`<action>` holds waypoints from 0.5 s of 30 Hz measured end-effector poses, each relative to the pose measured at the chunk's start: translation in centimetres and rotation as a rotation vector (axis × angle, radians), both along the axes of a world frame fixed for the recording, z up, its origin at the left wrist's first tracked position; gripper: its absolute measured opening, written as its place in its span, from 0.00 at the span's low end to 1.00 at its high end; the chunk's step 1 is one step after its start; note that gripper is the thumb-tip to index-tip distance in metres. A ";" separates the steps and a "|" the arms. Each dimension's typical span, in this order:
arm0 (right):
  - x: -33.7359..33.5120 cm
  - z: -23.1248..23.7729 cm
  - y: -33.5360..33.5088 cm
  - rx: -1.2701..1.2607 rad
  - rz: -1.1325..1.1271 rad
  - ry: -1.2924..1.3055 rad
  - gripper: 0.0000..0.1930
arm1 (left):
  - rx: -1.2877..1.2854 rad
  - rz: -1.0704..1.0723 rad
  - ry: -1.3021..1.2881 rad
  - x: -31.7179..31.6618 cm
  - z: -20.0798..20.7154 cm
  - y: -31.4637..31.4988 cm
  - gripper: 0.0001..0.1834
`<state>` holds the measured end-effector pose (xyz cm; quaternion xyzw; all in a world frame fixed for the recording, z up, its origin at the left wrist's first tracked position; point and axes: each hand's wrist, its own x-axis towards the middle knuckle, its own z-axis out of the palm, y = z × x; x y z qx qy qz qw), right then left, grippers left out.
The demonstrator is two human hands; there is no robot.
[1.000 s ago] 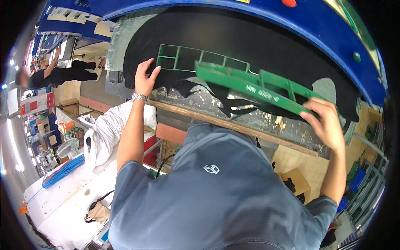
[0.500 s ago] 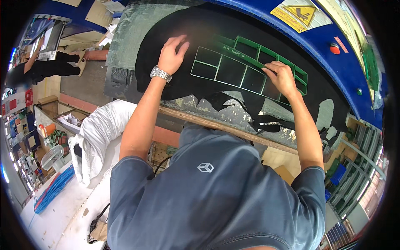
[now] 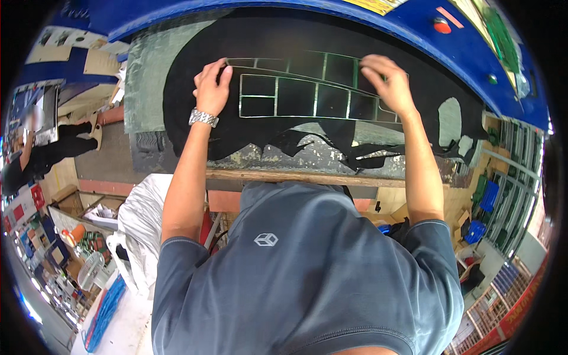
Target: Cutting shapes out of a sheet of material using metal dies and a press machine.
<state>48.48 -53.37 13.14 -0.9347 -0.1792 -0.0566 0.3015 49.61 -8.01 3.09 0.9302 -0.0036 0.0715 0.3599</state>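
Two green-edged cutting dies, narrow frames split into several cells, lie on a dark sheet of leather-like material. My left hand (image 3: 212, 89), with a metal watch at the wrist, has thumb and fingertips at the left end of the far cutting die (image 3: 324, 66). At that die's right end, my right hand (image 3: 387, 84) bends its fingers over the frame. Just nearer to me lies the second cutting die (image 3: 315, 97), untouched by my fingers. The black sheet (image 3: 198, 53) has ragged cut-outs along its near edge.
A blue machine beam (image 3: 408, 50) with a red button (image 3: 442, 25) runs along the far side. The worktable's wooden edge (image 3: 307, 176) is in front of my body. White bundled cloth (image 3: 139, 231) lies at left. Another person (image 3: 47, 151) stands at far left.
The far die was tilted up in my right hand and now lies flatter beside the other die. My left hand has come from free air to its left end. The head view has shifted.
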 end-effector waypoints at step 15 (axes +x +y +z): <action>-4.1 -6.6 -12.7 0.092 -0.731 0.302 0.18 | -0.102 -0.060 -0.041 0.4 -1.2 0.4 0.19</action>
